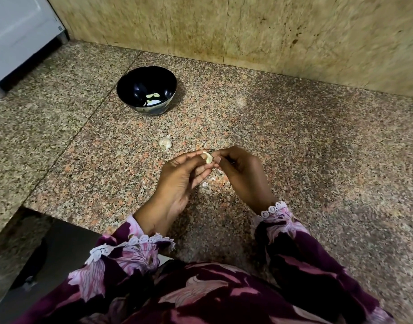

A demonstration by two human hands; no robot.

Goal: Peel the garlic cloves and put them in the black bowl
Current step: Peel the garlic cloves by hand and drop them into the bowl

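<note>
My left hand (179, 181) pinches a pale garlic clove (207, 157) between thumb and fingertips, just above the granite counter. My right hand (241, 176) meets it from the right, its fingers curled and touching the clove's edge; a thin dark thing, perhaps a small blade, shows at its fingertips. The black bowl (130, 90) stands farther back to the left, with a few peeled cloves (153, 96) lying in its bottom. A partial garlic bulb (165, 143) lies on the counter between the bowl and my hands.
The speckled granite counter (294, 136) ends at a stone wall (247, 31) behind. Bits of garlic skin (206, 183) lie under my hands. A white appliance (18, 31) stands at the far left. The counter's front edge drops off at the lower left.
</note>
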